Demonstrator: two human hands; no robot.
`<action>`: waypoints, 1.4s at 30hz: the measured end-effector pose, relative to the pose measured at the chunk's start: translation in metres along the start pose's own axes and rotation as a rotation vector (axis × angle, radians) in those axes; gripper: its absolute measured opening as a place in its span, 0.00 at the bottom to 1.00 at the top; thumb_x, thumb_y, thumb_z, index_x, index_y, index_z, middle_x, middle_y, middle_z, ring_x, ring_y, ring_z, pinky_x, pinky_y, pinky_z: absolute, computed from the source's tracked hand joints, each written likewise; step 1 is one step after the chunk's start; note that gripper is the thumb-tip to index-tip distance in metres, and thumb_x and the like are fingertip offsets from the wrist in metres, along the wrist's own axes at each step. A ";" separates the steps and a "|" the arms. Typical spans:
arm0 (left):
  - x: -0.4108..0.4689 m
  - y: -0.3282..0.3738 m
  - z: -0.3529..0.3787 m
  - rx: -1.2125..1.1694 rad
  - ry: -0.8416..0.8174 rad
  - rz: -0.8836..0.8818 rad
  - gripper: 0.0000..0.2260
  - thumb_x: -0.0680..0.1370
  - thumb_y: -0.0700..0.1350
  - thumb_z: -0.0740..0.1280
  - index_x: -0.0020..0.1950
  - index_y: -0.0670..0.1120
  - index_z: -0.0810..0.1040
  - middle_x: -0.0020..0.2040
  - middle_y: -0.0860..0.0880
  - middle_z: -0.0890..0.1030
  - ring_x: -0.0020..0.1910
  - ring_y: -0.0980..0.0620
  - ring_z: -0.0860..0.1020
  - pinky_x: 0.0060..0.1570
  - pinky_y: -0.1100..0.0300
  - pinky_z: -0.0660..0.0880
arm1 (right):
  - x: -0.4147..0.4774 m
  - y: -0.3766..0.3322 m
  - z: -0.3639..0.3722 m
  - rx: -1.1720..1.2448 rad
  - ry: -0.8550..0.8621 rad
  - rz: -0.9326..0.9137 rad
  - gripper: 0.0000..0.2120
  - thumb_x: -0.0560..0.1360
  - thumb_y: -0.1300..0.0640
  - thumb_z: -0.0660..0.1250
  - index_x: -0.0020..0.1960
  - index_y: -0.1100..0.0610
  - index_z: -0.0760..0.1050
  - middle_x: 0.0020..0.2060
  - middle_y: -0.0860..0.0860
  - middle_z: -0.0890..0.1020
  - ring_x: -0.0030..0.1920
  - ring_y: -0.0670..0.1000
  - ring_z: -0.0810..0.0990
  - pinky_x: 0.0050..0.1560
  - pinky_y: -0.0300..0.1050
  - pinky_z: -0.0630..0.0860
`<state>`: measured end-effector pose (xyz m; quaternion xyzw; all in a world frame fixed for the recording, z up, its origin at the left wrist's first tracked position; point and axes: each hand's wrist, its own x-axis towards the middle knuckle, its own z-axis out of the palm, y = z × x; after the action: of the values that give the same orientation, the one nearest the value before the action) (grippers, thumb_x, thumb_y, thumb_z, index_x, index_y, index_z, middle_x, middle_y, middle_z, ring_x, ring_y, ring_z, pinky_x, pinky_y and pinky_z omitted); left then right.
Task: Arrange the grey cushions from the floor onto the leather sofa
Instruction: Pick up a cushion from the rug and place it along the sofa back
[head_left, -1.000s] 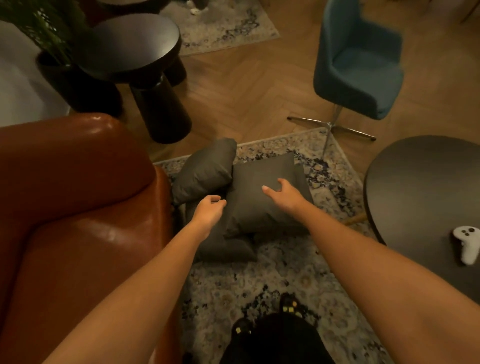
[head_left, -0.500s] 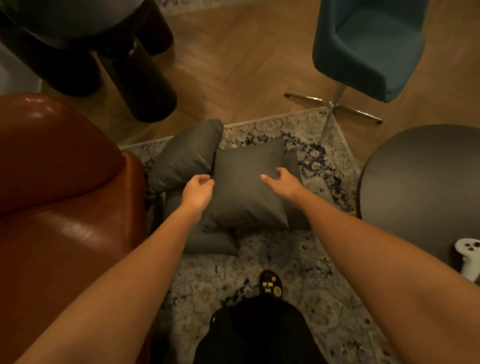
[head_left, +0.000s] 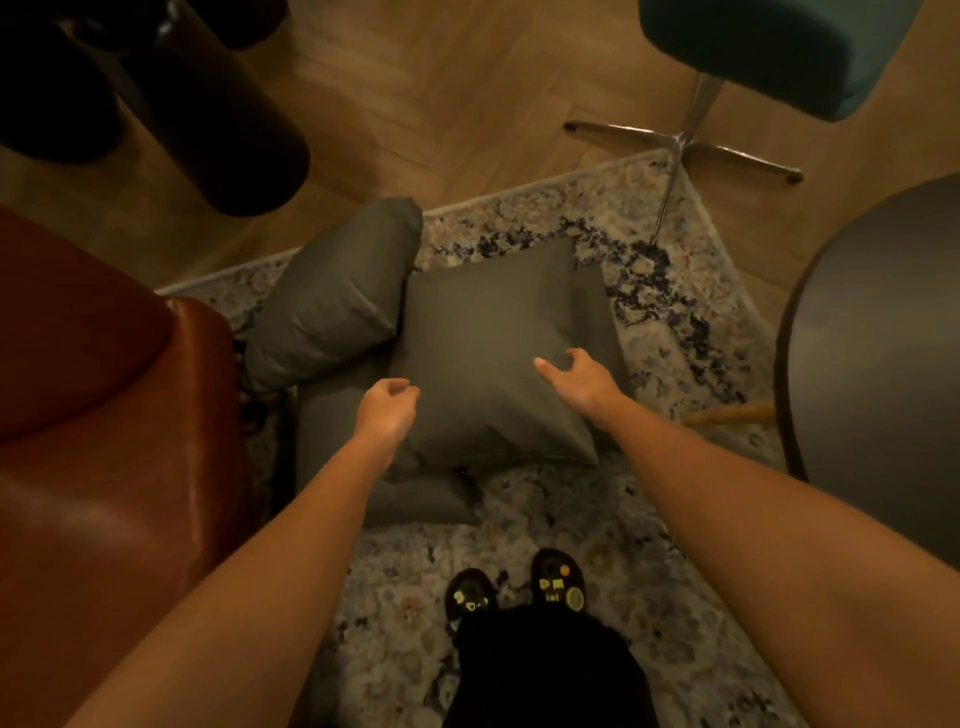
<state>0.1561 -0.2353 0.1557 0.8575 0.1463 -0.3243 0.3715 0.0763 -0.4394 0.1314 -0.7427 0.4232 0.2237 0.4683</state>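
Observation:
Three grey cushions lie heaped on the patterned rug (head_left: 649, 525). The top square cushion (head_left: 493, 332) rests flat over a lower cushion (head_left: 415, 499). A third cushion (head_left: 337, 301) leans against the brown leather sofa (head_left: 104, 441) at the left. My left hand (head_left: 387, 410) hovers at the top cushion's left edge, fingers loosely curled and holding nothing. My right hand (head_left: 574, 376) is spread open just over the cushion's right half. Whether either hand touches the fabric is unclear.
A round dark table (head_left: 883, 364) fills the right side. A teal swivel chair (head_left: 769, 47) on a chrome base stands at the back right. Dark cylindrical side-table legs (head_left: 218, 114) stand at the back left on the wood floor. My feet (head_left: 519, 587) are on the rug.
The view has tilted down and come closer to the cushions. Both hands have lowered toward the top cushion, and my right hand has opened wider over it.

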 end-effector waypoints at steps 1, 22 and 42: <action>0.010 -0.003 0.003 0.014 0.003 -0.005 0.16 0.80 0.42 0.61 0.67 0.40 0.73 0.65 0.43 0.75 0.64 0.45 0.72 0.55 0.60 0.66 | 0.009 0.001 0.003 -0.003 0.017 0.007 0.36 0.78 0.41 0.61 0.76 0.62 0.58 0.73 0.60 0.66 0.72 0.60 0.66 0.71 0.51 0.64; 0.172 -0.069 0.066 0.126 -0.021 -0.188 0.49 0.70 0.68 0.65 0.78 0.41 0.47 0.79 0.43 0.51 0.77 0.43 0.53 0.75 0.50 0.56 | 0.149 0.060 0.065 0.245 0.107 0.189 0.63 0.59 0.28 0.72 0.79 0.51 0.40 0.77 0.57 0.55 0.75 0.61 0.57 0.74 0.59 0.58; 0.193 -0.112 0.082 0.061 -0.120 -0.125 0.51 0.65 0.69 0.69 0.77 0.42 0.53 0.76 0.46 0.61 0.74 0.44 0.62 0.72 0.49 0.62 | 0.145 0.062 0.077 0.278 0.325 0.072 0.45 0.67 0.33 0.70 0.72 0.60 0.63 0.67 0.57 0.73 0.67 0.60 0.72 0.66 0.54 0.69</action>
<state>0.2085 -0.2177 -0.0756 0.8366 0.1670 -0.4021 0.3324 0.1081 -0.4446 -0.0409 -0.6817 0.5462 0.0570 0.4834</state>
